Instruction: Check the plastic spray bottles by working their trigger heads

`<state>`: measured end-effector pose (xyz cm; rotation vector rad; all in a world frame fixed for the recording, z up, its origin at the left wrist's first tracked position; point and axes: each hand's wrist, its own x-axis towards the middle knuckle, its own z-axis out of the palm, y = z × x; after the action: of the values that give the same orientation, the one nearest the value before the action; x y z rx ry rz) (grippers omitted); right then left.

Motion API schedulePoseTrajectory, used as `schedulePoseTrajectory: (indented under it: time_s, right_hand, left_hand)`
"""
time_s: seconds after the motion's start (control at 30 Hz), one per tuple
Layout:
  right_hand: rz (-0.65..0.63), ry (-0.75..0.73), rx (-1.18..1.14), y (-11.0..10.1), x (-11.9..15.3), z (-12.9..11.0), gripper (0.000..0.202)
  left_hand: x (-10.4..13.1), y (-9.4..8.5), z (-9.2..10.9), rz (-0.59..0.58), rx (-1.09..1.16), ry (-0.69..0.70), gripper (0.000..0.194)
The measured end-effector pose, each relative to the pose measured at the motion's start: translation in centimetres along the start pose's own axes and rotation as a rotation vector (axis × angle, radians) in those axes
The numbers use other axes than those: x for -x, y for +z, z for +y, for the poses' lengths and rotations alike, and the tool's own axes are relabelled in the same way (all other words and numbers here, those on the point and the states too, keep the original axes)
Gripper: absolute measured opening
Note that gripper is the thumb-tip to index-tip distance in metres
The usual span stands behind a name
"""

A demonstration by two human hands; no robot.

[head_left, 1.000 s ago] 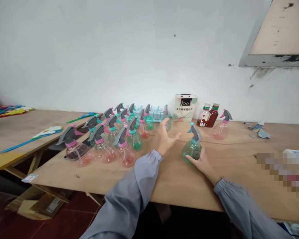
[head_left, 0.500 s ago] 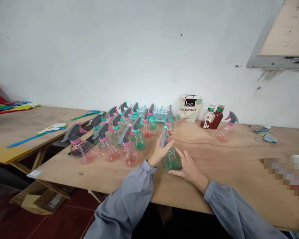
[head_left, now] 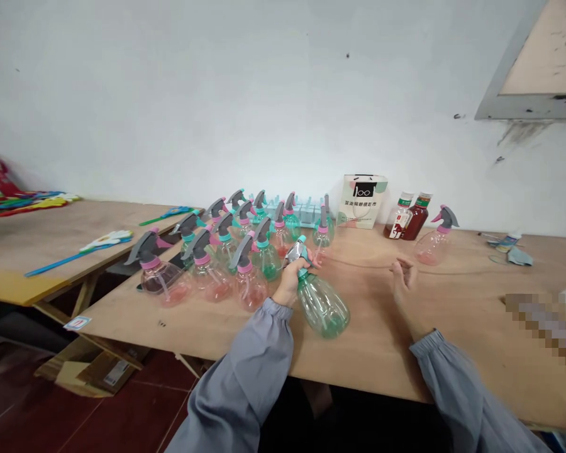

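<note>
My left hand (head_left: 290,277) is wrapped round the neck and spray head of a green spray bottle (head_left: 324,308). The clear round body leans down to the right, with a green tint at its bottom. My right hand (head_left: 404,280) is apart from the bottle, over the table to its right. Its fingers are curled in, and nothing shows in them. Left of my left hand stands a group of spray bottles, among them a pink one (head_left: 251,289) and a green one (head_left: 266,259). Behind the held bottle is another pink spray bottle (head_left: 321,240).
A pale blue rack (head_left: 306,212) and a paper bag (head_left: 361,204) stand against the wall. Two sauce-like bottles (head_left: 415,217) and a lone pink spray bottle (head_left: 432,246) are to the right. Hand-shaped clappers (head_left: 106,242) lie on the left table. A small white bottle (head_left: 508,242) lies far right.
My right hand has let go of the green spray bottle and moved right. My left hand has tilted the bottle, its base swinging to the right. The view has shifted slightly.
</note>
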<state>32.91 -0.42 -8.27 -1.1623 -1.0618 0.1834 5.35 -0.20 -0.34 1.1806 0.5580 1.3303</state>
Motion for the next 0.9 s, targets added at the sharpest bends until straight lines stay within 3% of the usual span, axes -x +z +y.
schedulePoseTrajectory:
  time_s: [0.17, 0.37, 0.57, 0.73, 0.9]
  right_hand:
    - [-0.004, 0.064, 0.037, 0.1, -0.2, 0.0, 0.057]
    - [-0.027, 0.078, 0.054, 0.1, -0.2, 0.0, 0.055]
    - [-0.027, 0.088, 0.040, 0.2, -0.4, 0.6, 0.054]
    - [-0.037, 0.066, 0.054, 0.2, -0.4, 0.8, 0.051]
    - [-0.043, 0.075, 0.053, 0.1, -0.4, 1.0, 0.052]
  left_hand:
    - [0.4, 0.5, 0.3, -0.133, -0.012, -0.023, 0.021]
    - [0.7, 0.3, 0.2, -0.019, -0.059, -0.025, 0.015]
    - [0.7, 0.4, 0.1, -0.092, 0.002, -0.025, 0.022]
    - [0.7, 0.2, 0.0, -0.032, -0.027, -0.015, 0.015]
    - [0.7, 0.7, 0.1, -0.029, -0.081, 0.003, 0.021]
